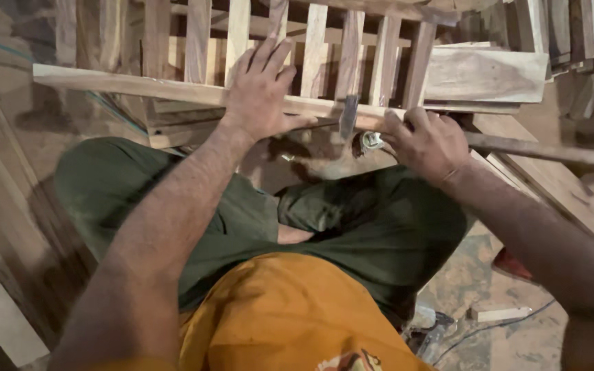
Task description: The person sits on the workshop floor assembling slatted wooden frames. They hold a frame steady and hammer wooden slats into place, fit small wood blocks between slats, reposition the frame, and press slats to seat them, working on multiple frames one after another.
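Hammer (349, 115) gripped against wooden rail (139, 86).

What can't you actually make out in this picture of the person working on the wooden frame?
All in the head view:
- What the right hand grips: its fingers cover all but a small shiny bit.
- The hammer: only the head shows; the handle is hidden by the right hand.
- The rail under the left hand: the palm covers it.
- The slatted frame: its top is cut off by the picture's edge.
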